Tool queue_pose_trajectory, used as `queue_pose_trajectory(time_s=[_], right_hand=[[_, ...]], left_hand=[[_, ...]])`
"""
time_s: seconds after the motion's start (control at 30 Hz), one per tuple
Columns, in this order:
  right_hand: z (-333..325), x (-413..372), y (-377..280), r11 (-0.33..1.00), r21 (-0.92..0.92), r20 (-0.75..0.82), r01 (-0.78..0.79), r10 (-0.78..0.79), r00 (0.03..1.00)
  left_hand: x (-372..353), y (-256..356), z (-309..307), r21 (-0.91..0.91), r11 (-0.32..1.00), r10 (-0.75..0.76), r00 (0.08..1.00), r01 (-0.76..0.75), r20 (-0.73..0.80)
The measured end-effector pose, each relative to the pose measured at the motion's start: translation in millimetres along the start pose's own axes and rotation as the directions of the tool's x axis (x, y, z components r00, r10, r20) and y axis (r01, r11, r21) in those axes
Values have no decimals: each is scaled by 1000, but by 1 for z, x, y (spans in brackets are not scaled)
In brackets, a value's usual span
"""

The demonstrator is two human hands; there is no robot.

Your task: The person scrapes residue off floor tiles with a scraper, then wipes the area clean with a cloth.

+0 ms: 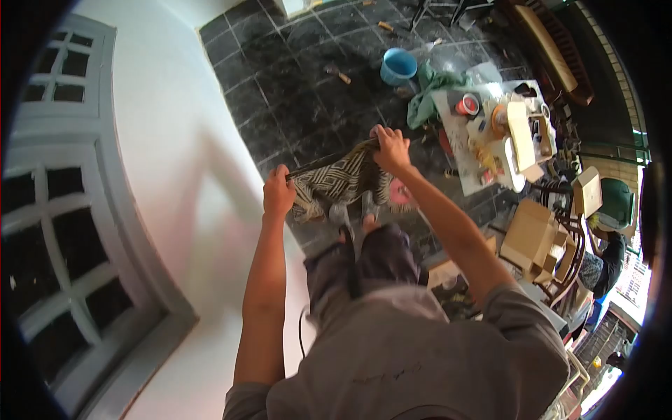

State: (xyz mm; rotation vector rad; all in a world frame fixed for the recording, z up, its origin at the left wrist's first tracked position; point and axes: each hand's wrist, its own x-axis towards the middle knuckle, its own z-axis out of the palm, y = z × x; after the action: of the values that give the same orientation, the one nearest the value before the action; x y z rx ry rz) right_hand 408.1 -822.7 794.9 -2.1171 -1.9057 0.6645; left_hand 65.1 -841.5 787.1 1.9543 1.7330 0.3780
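A patterned cloth (334,180) in black and cream hangs stretched between my two hands, above the floor in front of my feet. My left hand (279,193) pinches its left corner, close to the white wall. Higher up and to the right, my right hand (391,148) grips the other upper corner. The cloth's top edge runs taut between them, while the lower part drops in folds. Behind its lower right side shows a pink round thing (401,193), partly hidden, whose kind I cannot make out.
The white wall (175,140) and a grey-framed paned window (66,238) are at left. On the dark tiled floor (280,91) stands a blue bucket (399,66). A cluttered table (455,157), cardboard boxes (528,234) and a seated person (610,262) are at right.
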Motion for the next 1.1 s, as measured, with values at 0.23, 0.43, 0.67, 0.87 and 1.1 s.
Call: queue_pose_trajectory(time_s=[0.23,0.43,0.67,0.87,1.1], right_hand=[[121,99,10,927,341,-86,-155,195,977],[325,73,83,921,305,232,-242,175,957],[557,221,190,1000,-31,37,1,0,999],[695,364,231,949,-297,-400,108,-226,888],[669,558,133,927,-357,-510,112,-294,808]], left_hand=[[104,-23,96,8,991,-132,990,132,43],[107,-102,279,-119,909,-331,864,400,380],[210,-246,521,248,950,-281,861,188,423],[322,-351,624,540,816,-150,978,206,-147],[526,-463,557,505,863,139,949,25,-284]])
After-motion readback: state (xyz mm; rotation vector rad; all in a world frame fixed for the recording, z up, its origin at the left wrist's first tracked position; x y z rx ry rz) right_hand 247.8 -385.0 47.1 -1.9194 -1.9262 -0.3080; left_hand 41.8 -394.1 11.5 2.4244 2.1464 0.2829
